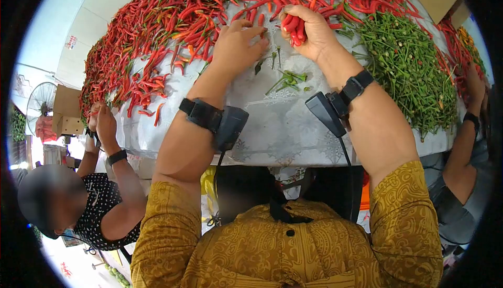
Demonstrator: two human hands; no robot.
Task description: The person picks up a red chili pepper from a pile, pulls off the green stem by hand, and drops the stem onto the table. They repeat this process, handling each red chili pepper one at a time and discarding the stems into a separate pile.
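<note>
The right hand (308,32) is closed in a loose fist around a small bunch of red chillies (293,26), whose tips stick out from under its thumb. It hovers at the near edge of the red heap (178,15), which covers the far side of the tabletop (272,125).

Just beside it, the left hand (238,44) lies with its fingers bent and drawn together. The fingertips meet a single chilli (260,20) at the edge of the heap. It seems to pinch the chilli, though the grip itself is hidden.

A few loose green stems (288,81) lie on the pale cloth below and between the two hands. To the right is a broad green pile (408,63), touching the red heap along its upper side.

Both wrists carry a strapped black device (222,123).

At the left edge a co-worker's hands (102,123) are raised to the tabletop's rim. Another person's arm (471,104) reaches in from the right.
</note>
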